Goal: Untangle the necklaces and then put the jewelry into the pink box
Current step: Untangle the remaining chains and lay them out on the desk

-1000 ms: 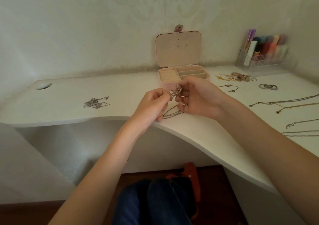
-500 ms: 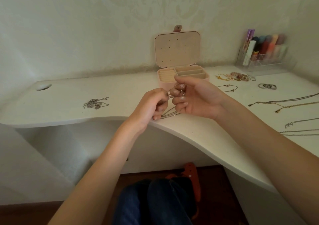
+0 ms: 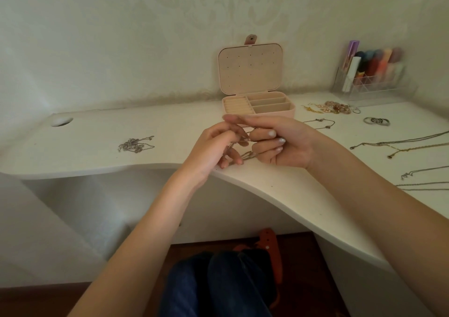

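Tangled chain point(image 3: 245, 155): pinched between both hands at desk point(image 3: 303, 195) edge, near open pink box point(image 3: 274, 114).
Left hand point(image 3: 211, 150): fingers curled, picking strands.
Right hand point(image 3: 279, 144): curled, gripping chain.
Advice: tease loops loose gently; avoid tugging knots tighter.

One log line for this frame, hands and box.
left hand: pinches thin tangled chain | right hand: holds chain | pink jewelry box: open

One head-worn view looks forward and down, close over the white desk point(image 3: 279, 190).
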`<state>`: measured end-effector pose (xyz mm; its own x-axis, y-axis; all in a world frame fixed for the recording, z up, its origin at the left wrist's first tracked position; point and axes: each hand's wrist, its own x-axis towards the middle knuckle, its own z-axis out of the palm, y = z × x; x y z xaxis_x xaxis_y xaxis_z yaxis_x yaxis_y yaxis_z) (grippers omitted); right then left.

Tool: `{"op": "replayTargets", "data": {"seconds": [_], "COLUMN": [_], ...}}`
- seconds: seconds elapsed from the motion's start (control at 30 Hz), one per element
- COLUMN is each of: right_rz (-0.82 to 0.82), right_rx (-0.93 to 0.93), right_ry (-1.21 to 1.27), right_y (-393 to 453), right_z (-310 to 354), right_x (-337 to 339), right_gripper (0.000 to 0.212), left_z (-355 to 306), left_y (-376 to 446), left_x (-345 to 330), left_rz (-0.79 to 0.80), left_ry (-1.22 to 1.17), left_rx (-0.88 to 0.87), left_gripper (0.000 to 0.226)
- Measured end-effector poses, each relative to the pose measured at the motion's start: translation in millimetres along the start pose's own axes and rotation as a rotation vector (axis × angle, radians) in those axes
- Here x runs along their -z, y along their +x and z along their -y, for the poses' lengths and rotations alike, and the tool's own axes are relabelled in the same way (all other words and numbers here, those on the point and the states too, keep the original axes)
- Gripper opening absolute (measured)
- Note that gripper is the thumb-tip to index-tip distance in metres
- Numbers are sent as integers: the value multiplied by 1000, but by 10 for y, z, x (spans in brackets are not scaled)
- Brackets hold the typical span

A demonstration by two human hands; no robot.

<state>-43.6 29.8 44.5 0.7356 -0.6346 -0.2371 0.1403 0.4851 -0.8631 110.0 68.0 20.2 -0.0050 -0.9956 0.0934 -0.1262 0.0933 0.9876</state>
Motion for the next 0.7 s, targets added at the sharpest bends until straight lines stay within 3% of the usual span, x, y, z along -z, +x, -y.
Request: {"op": "replayTargets", "data": {"seconds": [0.17,0.27,0.37,0.43,0.5,0.57,0.7], "right_rz": [16,-44,-227,-407,-484,-414,-329], "right_rx": [15,95,227,347,457,507,525], "right_ry": [-41,-93,-213,-460,-579,-432,-339], "right_y": [-29,-19,3,8,2,-15,-24], "right_z": [40,50,69,85,102,125,141], "right_x": [34,26,44,75,90,75,-5], "right_gripper": [42,30,18,20,23,22,21], "left_z": [-9,-12,-15,-26,-47,-62,-69], "left_y": [10,9,14,23,29,32,58], "left_x": [108,142,169,192,191,170,125], "left_rz": [36,36,39,58,92,108,-21], "left_ry": [-264,-316,-388,-454,-474,-412,-268], "left_rx": [20,41,79,85,79,60,-46], "left_gripper": [19,19,22,27,36,43,30]}}
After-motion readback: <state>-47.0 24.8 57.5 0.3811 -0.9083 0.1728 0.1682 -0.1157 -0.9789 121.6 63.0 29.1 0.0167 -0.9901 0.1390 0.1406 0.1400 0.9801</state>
